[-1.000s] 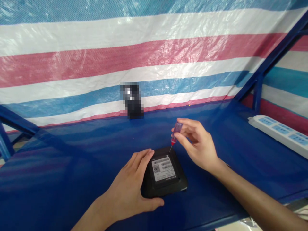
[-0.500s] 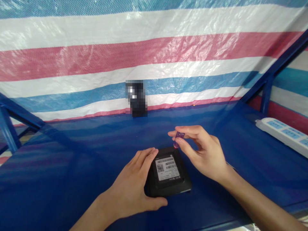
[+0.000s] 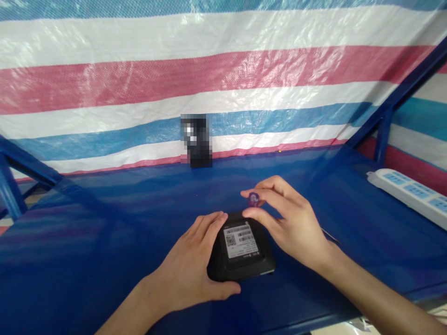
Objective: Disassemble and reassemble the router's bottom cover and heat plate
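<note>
On the blue worktop (image 3: 104, 218), I'm holding the black labelled box (image 3: 240, 269) w/ my L hand (image 3: 185, 263) gripping its side, while my R hand (image 3: 293, 223) is pinching a purple screwdriver handle (image 3: 253, 200) just above it.

Device (image 3: 240, 249) sat near desk (image 3: 104, 218) front edge, power strip (image 3: 407, 193) along right edge, blurred object (image 3: 196, 142) at back edge.

Left hand (image 3: 185, 263) on a black device (image 3: 240, 273) (QR label (image 3: 230, 240) up)
</note>
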Available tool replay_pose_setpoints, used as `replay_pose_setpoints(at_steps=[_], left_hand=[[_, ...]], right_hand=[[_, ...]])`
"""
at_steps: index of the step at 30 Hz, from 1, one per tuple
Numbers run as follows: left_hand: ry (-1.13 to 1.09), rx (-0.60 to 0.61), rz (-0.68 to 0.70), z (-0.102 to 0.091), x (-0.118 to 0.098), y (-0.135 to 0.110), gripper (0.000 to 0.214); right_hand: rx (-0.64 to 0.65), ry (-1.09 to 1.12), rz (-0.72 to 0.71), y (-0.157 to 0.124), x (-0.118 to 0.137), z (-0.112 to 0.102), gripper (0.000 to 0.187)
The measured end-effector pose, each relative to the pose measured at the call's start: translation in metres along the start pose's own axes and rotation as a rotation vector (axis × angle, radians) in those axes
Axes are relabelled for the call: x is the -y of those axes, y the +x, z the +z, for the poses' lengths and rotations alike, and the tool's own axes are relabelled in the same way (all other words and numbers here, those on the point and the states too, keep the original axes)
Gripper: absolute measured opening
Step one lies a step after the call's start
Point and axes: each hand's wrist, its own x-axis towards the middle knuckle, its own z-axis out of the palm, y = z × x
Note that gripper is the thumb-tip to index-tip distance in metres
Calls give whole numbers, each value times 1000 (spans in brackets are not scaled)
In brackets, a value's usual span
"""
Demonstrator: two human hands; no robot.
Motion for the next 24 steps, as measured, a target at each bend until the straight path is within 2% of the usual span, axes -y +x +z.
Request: replay_pose_setpoints(at_steps=[6, 10, 12, 14, 17, 19, 24], left_hand=[[10, 17, 13, 0, 1, 0, 108], [13, 24, 4, 0, 0, 1, 108], [11, 25, 4, -1, -1, 1, 107], [10, 25, 6, -2, -1, 1, 107], [15, 32, 10, -2, -1, 1, 109], [24, 36, 13, -2, -1, 1, 108], [38, 35, 10, -2, -2, 2, 107]], right_hand=[[-65, 20, 95, -2, -3, 4, 32], [-112, -61, -50, 2, -2, 2, 18], [-157, -68, -80, 6, 0, 2, 15], [-156, -11, -17, 8, 1, 1, 15], [-77, 92, 97, 8, 2, 1, 18], [-47, 78, 100, 8, 1, 1, 19], [-137, 65, 94, 6, -4, -5, 19]])
